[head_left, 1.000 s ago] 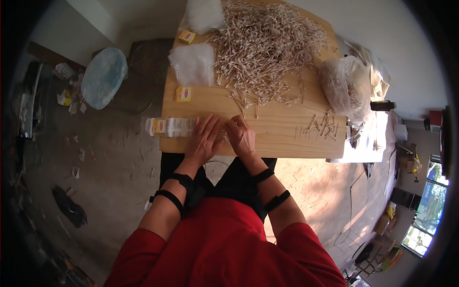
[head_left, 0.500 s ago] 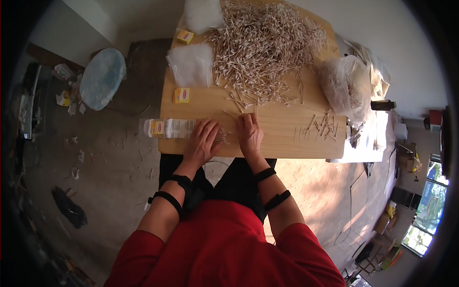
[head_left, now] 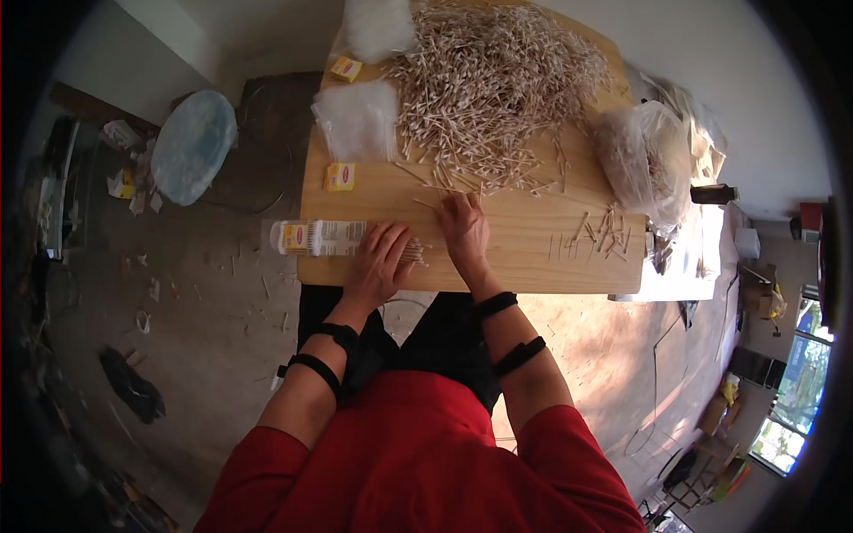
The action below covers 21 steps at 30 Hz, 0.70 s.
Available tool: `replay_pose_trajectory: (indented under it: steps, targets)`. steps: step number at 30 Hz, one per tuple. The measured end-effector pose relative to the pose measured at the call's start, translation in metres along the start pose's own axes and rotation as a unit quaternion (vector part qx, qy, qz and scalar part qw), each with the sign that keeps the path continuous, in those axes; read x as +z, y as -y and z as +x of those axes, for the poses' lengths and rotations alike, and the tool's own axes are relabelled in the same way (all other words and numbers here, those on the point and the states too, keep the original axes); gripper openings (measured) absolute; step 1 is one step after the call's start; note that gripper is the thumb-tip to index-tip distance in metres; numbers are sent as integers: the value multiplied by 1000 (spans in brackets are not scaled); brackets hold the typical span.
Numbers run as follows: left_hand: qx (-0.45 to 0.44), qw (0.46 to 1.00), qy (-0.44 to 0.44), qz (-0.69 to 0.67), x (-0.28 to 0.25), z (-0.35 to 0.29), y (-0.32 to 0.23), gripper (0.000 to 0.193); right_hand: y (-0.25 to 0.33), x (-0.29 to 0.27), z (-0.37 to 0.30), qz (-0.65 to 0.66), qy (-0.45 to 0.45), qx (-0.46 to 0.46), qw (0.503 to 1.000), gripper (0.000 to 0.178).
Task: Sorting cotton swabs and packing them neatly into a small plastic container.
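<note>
My left hand [head_left: 378,265] lies over the open end of a clear plastic bag [head_left: 340,237], its fingers curled around the packed cotton swabs [head_left: 414,252] whose tips poke out on the right. A yellow card shows inside the bag's far left end. My right hand [head_left: 466,233] is just to the right, fingers pinched together, with a cotton swab [head_left: 425,202] jutting left from the fingertips. Beyond it rises a big heap of loose cotton swabs [head_left: 498,89].
Stacked clear bags [head_left: 357,120] and yellow cards [head_left: 339,177] lie on the wooden table's [head_left: 524,271] left side. A few scattered swabs [head_left: 609,233] are at the right, near a bulging plastic bag [head_left: 641,155] of swabs. A round pale blue stool [head_left: 193,147] stands off to the left.
My right hand has moved slightly away from me, toward the heap, and its fingers now point at the swabs near its edge. The left hand keeps its hold on the bag.
</note>
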<state>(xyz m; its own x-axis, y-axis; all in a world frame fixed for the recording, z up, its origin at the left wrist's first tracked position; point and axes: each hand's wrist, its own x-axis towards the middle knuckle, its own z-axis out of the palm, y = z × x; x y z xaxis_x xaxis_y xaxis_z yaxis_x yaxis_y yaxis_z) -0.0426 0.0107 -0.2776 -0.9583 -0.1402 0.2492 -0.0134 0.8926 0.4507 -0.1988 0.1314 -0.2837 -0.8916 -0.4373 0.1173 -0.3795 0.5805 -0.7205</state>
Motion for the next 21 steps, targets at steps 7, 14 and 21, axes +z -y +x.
replay_pose_trajectory:
  steps: [7,14,21]
  targets:
    - [4,1000,-3,21,2,-2,0,56,1,6,-9,-17,-1,-38,999,9]
    - [-5,1000,12,21,4,-2,1,60,6,1,-27,-4,70,-72,995,9]
    - [-20,999,36,29,4,-2,1,68,13,-8,-1,-44,87,-198,975,11]
